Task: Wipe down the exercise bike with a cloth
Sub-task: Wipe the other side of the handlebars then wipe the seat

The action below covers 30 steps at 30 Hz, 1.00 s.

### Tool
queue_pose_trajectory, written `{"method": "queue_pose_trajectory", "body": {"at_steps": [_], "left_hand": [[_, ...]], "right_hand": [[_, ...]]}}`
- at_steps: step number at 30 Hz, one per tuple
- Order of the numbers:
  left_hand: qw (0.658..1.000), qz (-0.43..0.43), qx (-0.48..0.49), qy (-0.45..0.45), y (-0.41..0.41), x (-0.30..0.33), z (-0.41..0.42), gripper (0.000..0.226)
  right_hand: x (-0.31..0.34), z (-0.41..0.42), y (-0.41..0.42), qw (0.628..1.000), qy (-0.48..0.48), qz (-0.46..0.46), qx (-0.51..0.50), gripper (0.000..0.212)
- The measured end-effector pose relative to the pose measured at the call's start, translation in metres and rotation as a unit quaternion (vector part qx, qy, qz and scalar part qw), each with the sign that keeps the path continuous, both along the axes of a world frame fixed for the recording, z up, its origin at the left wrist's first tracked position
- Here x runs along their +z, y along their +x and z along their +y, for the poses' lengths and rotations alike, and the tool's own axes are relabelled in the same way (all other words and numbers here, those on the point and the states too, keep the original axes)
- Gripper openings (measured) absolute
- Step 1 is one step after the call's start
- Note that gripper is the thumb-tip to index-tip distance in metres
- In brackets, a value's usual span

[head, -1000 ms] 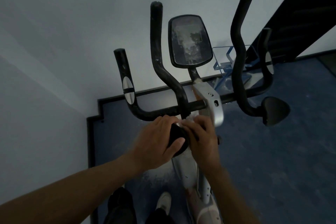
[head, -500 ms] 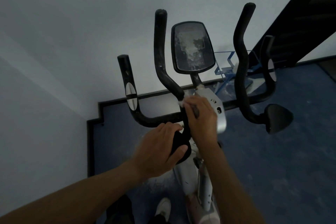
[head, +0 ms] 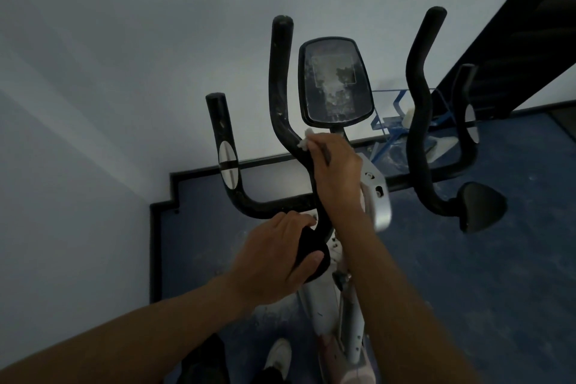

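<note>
The exercise bike [head: 349, 315] is partly wiped at most, by the look of it: pale smears are seen on the console screen [head: 335, 84], specks remain on the left inner handlebar [head: 280, 78], and dust lies on the frame below the hands, so most of the job is judged to be left. A small white cloth [head: 304, 141] is pinched against the bend of that handlebar by the right hand [head: 338, 171], whose fingers are curled round the cloth and the bar; only a scrap of cloth shows above the fingers. The black arm pad [head: 313, 254] just below is gripped by the left hand [head: 274, 259], thumb across its front, apparently to steady the bike. Beyond the right fingers, well apart and against the wall, a blue-framed clear rack [head: 394, 121] is seen on the floor; something pale lies in it, but what it is cannot be told. The right-side handlebars [head: 419, 103] appear untouched.
</note>
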State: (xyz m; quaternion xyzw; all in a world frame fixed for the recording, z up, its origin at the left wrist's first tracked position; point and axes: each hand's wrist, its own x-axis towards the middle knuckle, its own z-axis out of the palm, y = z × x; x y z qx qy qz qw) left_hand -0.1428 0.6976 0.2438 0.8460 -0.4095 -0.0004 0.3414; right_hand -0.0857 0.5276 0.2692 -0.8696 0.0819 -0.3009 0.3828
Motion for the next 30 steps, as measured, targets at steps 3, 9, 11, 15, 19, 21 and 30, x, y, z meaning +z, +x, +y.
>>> {"method": "queue_pose_trajectory", "body": {"at_steps": [3,9,11,15,19,21,30], "left_hand": [[1.0,-0.003,-0.001,-0.001,0.001,-0.001,0.0,0.045],[1.0,0.01,-0.001,0.002,0.002,0.001,0.0,0.043],[1.0,0.014,-0.003,0.002,0.002,0.001,0.001,0.044],[1.0,0.014,-0.001,0.011,0.002,-0.002,0.0,0.043],[1.0,0.015,-0.002,0.009,0.002,-0.005,0.0,0.045],[1.0,0.014,-0.001,0.009,0.002,-0.005,0.0,0.043],[1.0,0.016,0.0,0.018,0.002,-0.002,0.002,0.044]], "right_hand": [[-0.005,-0.003,-0.01,1.0,-0.011,-0.003,0.017,0.007],[-0.037,-0.011,-0.067,0.999,-0.023,0.022,-0.012,0.013],[-0.042,-0.009,-0.074,0.999,-0.025,0.014,-0.019,0.014],[-0.025,-0.001,-0.045,0.999,-0.032,0.009,-0.036,0.009],[-0.006,0.004,0.008,0.997,-0.076,-0.026,0.002,0.009],[-0.008,0.001,0.013,0.995,-0.094,-0.018,0.019,0.011],[-0.043,-0.014,-0.082,0.985,-0.156,0.002,0.069,0.016]]}}
